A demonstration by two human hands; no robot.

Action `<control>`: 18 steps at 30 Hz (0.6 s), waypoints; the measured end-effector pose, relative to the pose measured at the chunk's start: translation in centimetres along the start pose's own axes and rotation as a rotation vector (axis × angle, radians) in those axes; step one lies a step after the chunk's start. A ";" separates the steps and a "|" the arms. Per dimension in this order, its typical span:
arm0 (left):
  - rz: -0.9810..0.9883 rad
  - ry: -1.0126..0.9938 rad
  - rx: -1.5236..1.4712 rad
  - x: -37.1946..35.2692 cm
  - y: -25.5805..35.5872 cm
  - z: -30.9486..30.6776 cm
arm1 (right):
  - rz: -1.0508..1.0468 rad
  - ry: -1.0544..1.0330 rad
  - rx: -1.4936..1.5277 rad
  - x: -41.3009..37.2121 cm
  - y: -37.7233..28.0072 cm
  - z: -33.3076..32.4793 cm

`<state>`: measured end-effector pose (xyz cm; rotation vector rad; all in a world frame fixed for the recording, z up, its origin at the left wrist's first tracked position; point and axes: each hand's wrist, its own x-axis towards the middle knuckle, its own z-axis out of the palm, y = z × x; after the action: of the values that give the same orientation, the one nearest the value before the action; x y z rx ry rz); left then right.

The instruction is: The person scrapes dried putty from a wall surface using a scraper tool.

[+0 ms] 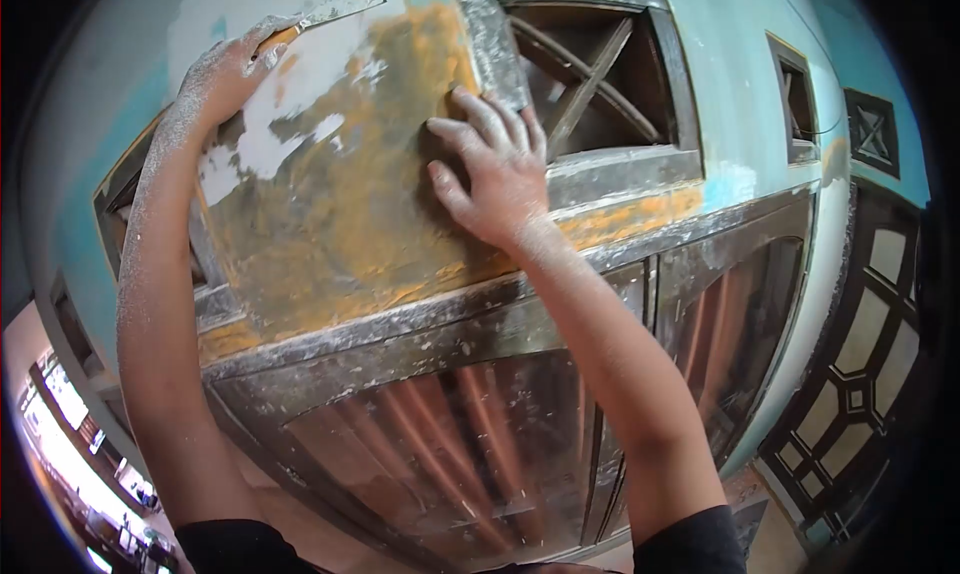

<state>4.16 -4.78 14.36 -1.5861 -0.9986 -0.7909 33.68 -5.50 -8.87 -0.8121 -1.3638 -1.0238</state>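
Observation:
My left hand [228, 72], dusted with white powder, is closed around the wooden handle of a putty knife [343, 2] high on the wall. The blade points up and right against the white-coated part. My right hand [492, 169], also powdery, rests with fingers spread on the wall, beside the lower left corner of a dark wooden vent frame [612, 179]. Between the hands lies a wall patch [340, 209] of brown and orange with ragged white areas of filler.
Below the patch runs a dusty wooden ledge [380, 331] above glazed window panels [450, 454] with reddish curtains behind. Another vent opening [215, 304] is partly hidden by my left arm. At right stand a small vent [797, 99] and a dark panelled door [850, 374].

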 end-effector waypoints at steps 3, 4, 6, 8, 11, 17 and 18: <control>-0.017 0.000 0.042 -2.9 -0.7 -0.4 | -0.008 0.028 -0.032 0.0 -0.2 0.0; -0.028 0.000 0.048 -3.7 -1.0 -0.5 | -0.008 0.026 -0.044 0.0 -0.3 0.0; -0.029 -0.028 0.018 -5.6 -1.9 -0.3 | -0.015 0.036 -0.056 0.1 -0.2 0.2; -0.038 -0.017 0.038 -7.7 -3.8 0.2 | -0.039 0.048 -0.074 0.0 -0.2 0.3; 0.017 0.016 0.029 -10.8 -6.2 1.3 | -0.043 0.024 -0.101 0.0 0.0 0.5; -0.049 -0.102 -0.053 -15.3 -3.1 0.1 | -0.034 0.006 -0.147 -0.1 0.0 0.7; -0.059 -0.109 -0.093 -16.0 -1.9 0.3 | -0.036 0.009 -0.147 -0.2 -0.1 0.7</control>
<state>-4.45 -7.62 1.05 -1.7010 -1.1053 -0.8088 33.39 -4.89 -8.98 -0.8937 -1.3109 -1.1651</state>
